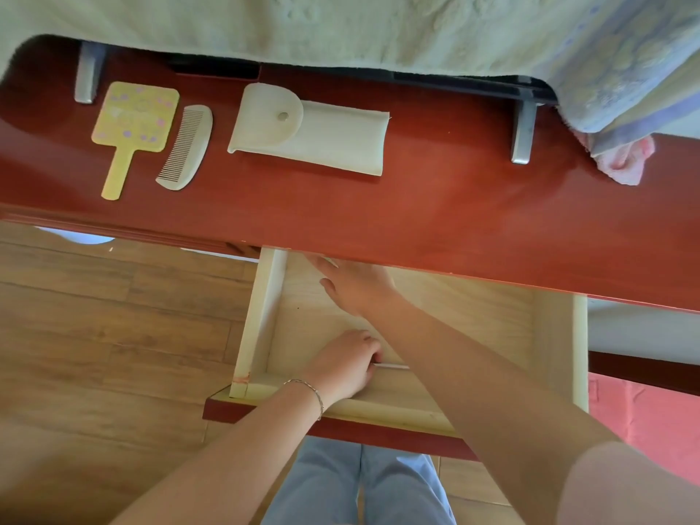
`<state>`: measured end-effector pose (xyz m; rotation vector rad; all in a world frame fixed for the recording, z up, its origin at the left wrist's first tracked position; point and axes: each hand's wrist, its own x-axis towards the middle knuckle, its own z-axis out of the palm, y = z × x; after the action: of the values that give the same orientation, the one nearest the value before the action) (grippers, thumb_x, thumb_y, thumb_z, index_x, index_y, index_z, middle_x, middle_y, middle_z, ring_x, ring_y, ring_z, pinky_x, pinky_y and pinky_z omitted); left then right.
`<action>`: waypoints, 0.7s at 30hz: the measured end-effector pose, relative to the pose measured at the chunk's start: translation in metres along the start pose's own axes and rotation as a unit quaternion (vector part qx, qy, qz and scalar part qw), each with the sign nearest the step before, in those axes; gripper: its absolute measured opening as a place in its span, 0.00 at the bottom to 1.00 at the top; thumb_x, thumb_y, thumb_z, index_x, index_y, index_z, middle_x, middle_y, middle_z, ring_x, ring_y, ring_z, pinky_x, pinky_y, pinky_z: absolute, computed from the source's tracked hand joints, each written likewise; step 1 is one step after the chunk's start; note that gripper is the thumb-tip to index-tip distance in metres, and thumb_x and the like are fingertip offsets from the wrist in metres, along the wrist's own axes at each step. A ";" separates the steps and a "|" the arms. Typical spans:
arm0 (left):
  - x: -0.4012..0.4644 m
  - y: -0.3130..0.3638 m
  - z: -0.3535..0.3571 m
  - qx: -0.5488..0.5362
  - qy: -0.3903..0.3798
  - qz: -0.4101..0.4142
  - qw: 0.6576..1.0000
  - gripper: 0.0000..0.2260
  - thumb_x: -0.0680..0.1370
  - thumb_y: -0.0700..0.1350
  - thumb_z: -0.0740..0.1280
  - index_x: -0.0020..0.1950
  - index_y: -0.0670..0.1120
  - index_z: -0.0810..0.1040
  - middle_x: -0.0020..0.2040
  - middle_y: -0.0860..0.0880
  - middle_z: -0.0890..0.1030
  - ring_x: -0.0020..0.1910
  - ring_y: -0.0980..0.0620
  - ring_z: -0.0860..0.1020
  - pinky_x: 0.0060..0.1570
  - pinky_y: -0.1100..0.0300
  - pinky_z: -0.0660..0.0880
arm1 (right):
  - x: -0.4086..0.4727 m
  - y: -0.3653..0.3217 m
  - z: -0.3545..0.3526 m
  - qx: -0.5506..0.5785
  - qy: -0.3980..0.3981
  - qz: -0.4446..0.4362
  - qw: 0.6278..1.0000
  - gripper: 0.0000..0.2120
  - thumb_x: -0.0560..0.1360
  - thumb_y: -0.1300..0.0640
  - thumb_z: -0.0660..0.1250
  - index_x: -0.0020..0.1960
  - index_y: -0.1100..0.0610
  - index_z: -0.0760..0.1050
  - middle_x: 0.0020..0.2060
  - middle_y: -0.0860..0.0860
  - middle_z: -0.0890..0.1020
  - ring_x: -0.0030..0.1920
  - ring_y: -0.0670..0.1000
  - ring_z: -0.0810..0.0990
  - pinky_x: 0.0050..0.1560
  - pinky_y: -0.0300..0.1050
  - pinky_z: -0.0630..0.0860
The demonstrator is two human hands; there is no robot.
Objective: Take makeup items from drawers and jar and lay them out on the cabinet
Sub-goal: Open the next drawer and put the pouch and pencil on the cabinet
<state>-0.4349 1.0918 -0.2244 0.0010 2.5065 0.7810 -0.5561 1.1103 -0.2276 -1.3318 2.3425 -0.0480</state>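
No writing is legible on the yellow mirror (133, 123).

Floor (94, 316): you see light wooden planks left of and below the furniture.
Cloth overhead (341, 28): a pale green textured cloth hangs across the top of your view.
Patterned towel (625, 70): blue and yellow, draped at the upper right.
Pink cloth (625, 161): a bunched corner shows just under the patterned towel.
Metal brackets (88, 72): two grey feet, one far left, one far right.
Red mat (644, 422): it lies at your lower right.
Trousers (356, 486): light blue, at the bottom centre.
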 end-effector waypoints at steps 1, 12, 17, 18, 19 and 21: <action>0.000 0.000 0.000 0.000 0.001 -0.001 1.000 0.07 0.77 0.41 0.61 0.54 0.45 0.76 0.55 0.50 0.75 0.54 0.51 0.72 0.49 0.65 0.64 | 0.001 -0.003 0.001 0.024 0.003 0.008 1.000 0.26 0.79 0.56 0.54 0.75 0.47 0.52 0.73 0.51 0.61 0.69 0.60 0.60 0.60 0.55 0.67; -0.015 -0.002 -0.028 0.039 0.023 0.049 0.998 0.07 0.79 0.41 0.59 0.54 0.46 0.75 0.53 0.50 0.74 0.52 0.51 0.70 0.48 0.60 0.67 | -0.035 0.023 -0.012 0.058 0.000 0.130 0.990 0.29 0.75 0.70 0.54 0.74 0.55 0.56 0.59 0.57 0.75 0.54 0.60 0.77 0.43 0.48 0.72; -0.041 -0.017 -0.075 0.069 0.100 0.104 0.987 0.02 0.75 0.40 0.67 0.45 0.47 0.77 0.43 0.53 0.77 0.41 0.55 0.71 0.40 0.62 0.70 | -0.079 0.032 -0.018 0.129 0.047 -0.024 0.990 0.23 0.71 0.72 0.58 0.63 0.59 0.73 0.51 0.58 0.80 0.49 0.61 0.77 0.48 0.49 0.73; -0.043 -0.020 -0.086 0.071 0.122 0.103 0.985 0.03 0.74 0.40 0.69 0.44 0.48 0.78 0.43 0.53 0.77 0.41 0.54 0.74 0.40 0.62 0.72 | -0.090 0.032 -0.021 0.138 0.059 -0.044 0.988 0.21 0.69 0.71 0.59 0.60 0.60 0.76 0.48 0.58 0.81 0.46 0.61 0.78 0.47 0.48 0.74; -0.045 -0.024 -0.098 0.074 0.150 0.104 0.980 0.03 0.74 0.40 0.69 0.45 0.48 0.79 0.43 0.53 0.78 0.41 0.54 0.75 0.41 0.62 0.73 | -0.101 0.033 -0.027 0.152 0.054 -0.052 0.985 0.20 0.69 0.70 0.59 0.58 0.60 0.77 0.46 0.57 0.82 0.45 0.60 0.78 0.46 0.47 0.73; -0.048 -0.029 -0.124 0.069 0.210 0.108 0.969 0.03 0.74 0.41 0.66 0.45 0.46 0.78 0.44 0.52 0.78 0.42 0.53 0.75 0.44 0.62 0.70 | -0.115 0.033 -0.048 0.175 0.062 -0.039 0.982 0.19 0.70 0.67 0.59 0.58 0.59 0.78 0.47 0.55 0.82 0.47 0.58 0.78 0.48 0.43 0.70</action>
<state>-0.4477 0.9945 -0.1302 0.1782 2.9985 0.7509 -0.5517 1.2143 -0.1510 -1.2705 2.2461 -0.5569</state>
